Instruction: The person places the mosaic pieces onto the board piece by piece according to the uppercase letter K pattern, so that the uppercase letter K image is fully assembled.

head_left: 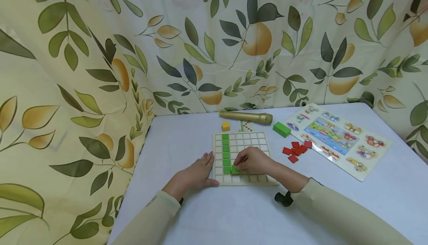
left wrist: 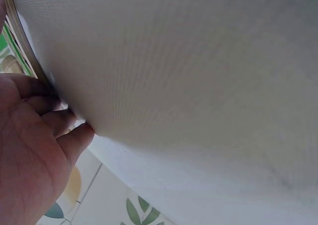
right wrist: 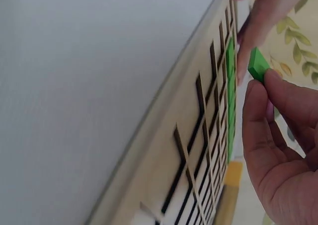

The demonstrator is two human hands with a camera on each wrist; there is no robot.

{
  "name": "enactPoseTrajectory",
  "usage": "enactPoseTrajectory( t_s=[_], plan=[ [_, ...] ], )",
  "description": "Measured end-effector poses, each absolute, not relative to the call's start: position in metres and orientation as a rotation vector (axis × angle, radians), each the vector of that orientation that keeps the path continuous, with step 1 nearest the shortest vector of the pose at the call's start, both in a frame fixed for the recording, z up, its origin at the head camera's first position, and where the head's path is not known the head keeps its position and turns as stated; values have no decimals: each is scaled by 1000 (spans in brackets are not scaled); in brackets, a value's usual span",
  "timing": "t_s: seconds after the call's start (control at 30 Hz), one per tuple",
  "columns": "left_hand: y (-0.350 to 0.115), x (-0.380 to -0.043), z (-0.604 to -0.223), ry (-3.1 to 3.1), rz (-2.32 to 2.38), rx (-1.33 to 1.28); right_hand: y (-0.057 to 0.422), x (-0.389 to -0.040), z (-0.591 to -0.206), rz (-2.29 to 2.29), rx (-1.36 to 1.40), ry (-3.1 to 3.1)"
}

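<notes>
A wooden grid board (head_left: 274,181) lies on the white-covered table, with a column of green square tiles (head_left: 226,155) in its cells on the left side. My right hand (head_left: 255,160) pinches one green tile (right wrist: 257,65) between thumb and fingertip, just over the board beside the lower end of that column. At the board's left front corner rests my left hand (head_left: 197,172), its fingers stretched along the side edge and its thumb by the front edge. In the left wrist view the left hand's fingers (left wrist: 74,138) touch the table cloth beside the board.
Behind the board are a yellow cube (head_left: 225,126), a small patterned card (head_left: 246,126) and a gold microphone (head_left: 245,117). To its right lie a green block (head_left: 282,129), several red tiles (head_left: 293,158) and a picture puzzle board (head_left: 371,163). A leaf-patterned curtain (head_left: 187,89) hangs behind the table.
</notes>
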State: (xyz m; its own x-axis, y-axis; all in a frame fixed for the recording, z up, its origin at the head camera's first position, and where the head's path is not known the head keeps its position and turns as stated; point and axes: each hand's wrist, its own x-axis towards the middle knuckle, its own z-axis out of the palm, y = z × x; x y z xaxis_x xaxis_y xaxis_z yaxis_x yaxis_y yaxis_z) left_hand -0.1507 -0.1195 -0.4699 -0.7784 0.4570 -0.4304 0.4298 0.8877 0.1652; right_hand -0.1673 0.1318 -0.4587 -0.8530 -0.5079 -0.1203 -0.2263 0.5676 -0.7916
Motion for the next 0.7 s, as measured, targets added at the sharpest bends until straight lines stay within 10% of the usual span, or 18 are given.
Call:
enactPoseTrajectory(
  t_s=[0.7],
  plan=[
    [-122,-153,-473,2587,62,687,99,-154,-470,-1157,-583,2431]
  ],
)
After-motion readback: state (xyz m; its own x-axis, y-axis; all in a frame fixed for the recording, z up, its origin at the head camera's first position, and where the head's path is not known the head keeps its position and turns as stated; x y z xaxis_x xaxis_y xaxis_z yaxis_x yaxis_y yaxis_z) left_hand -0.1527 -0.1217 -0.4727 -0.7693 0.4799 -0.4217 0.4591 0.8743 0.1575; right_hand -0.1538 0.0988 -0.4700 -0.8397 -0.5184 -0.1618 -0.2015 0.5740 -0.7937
